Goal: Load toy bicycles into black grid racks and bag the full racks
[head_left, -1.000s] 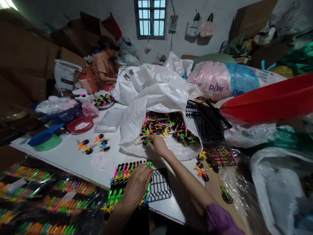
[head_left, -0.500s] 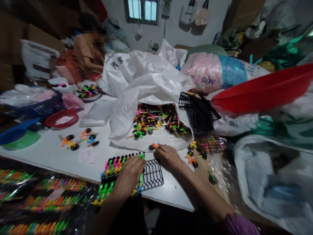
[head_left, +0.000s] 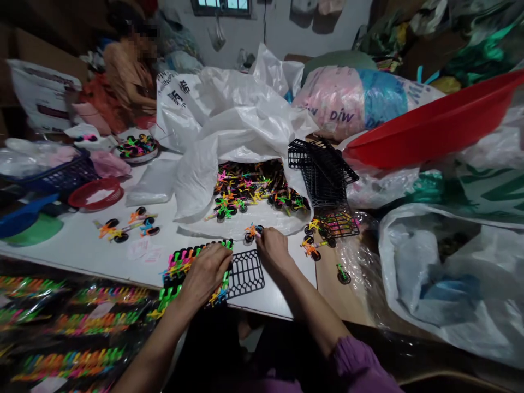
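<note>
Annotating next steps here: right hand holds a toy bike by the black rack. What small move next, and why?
Probably lower the toy bike onto the bare cells of the rack, beside the filled rows. The right hand pinches it just past the rack's far edge, the left hand rests on the loaded side, and only that section is empty.

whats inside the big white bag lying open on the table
A heap of small bright toy bikes with black wheels shows at the mouth of the white bag. Its folded top covers whatever lies deeper, so the rest cannot be seen.
</note>
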`<move>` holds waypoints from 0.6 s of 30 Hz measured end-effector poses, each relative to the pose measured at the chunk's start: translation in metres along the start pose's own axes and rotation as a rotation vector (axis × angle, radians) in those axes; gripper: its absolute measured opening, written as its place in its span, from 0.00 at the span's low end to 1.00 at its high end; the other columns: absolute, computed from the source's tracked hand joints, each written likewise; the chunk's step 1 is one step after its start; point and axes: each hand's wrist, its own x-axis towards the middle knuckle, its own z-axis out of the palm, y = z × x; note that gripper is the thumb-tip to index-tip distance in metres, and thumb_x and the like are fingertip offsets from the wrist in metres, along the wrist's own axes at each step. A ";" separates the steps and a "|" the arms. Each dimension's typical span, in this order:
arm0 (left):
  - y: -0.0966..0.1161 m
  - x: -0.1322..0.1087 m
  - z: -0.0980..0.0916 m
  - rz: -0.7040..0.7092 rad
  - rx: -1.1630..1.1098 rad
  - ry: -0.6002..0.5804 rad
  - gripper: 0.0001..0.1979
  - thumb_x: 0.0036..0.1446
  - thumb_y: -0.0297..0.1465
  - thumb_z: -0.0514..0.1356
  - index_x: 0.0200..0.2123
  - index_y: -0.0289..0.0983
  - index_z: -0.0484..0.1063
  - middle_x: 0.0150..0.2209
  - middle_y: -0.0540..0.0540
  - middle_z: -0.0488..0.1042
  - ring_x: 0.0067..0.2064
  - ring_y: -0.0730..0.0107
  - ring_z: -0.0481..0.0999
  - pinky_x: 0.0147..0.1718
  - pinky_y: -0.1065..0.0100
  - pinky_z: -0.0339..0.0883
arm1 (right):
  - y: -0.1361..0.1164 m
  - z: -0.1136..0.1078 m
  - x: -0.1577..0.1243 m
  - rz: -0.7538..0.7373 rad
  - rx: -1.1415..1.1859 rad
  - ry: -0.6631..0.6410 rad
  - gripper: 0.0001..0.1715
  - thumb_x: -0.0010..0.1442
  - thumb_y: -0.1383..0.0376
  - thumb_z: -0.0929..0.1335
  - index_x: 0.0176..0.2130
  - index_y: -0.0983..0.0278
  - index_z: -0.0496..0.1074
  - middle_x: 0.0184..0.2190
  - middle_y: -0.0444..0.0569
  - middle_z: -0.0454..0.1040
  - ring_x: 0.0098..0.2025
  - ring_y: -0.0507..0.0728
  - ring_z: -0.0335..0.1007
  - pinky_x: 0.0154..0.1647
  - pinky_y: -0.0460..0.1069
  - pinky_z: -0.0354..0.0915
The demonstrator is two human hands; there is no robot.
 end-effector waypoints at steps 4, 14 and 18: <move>-0.010 0.006 -0.004 -0.021 -0.004 0.020 0.13 0.61 0.34 0.48 0.33 0.36 0.70 0.31 0.45 0.70 0.36 0.65 0.70 0.38 0.63 0.64 | 0.006 -0.006 -0.011 0.032 0.263 0.004 0.19 0.59 0.53 0.62 0.36 0.63 0.72 0.31 0.49 0.74 0.33 0.54 0.67 0.30 0.45 0.53; 0.036 0.043 -0.010 -0.523 -0.696 0.006 0.21 0.45 0.43 0.61 0.38 0.34 0.72 0.28 0.48 0.74 0.29 0.68 0.73 0.29 0.68 0.66 | -0.010 -0.038 -0.057 -0.177 0.476 0.094 0.09 0.51 0.60 0.69 0.33 0.63 0.73 0.29 0.44 0.73 0.27 0.50 0.63 0.28 0.44 0.53; 0.059 0.040 -0.012 -0.517 -0.875 -0.079 0.14 0.45 0.40 0.61 0.31 0.34 0.72 0.26 0.50 0.74 0.26 0.71 0.72 0.27 0.70 0.65 | -0.010 -0.046 -0.065 -0.177 0.551 -0.002 0.10 0.49 0.59 0.71 0.29 0.64 0.71 0.25 0.42 0.70 0.24 0.49 0.60 0.25 0.43 0.52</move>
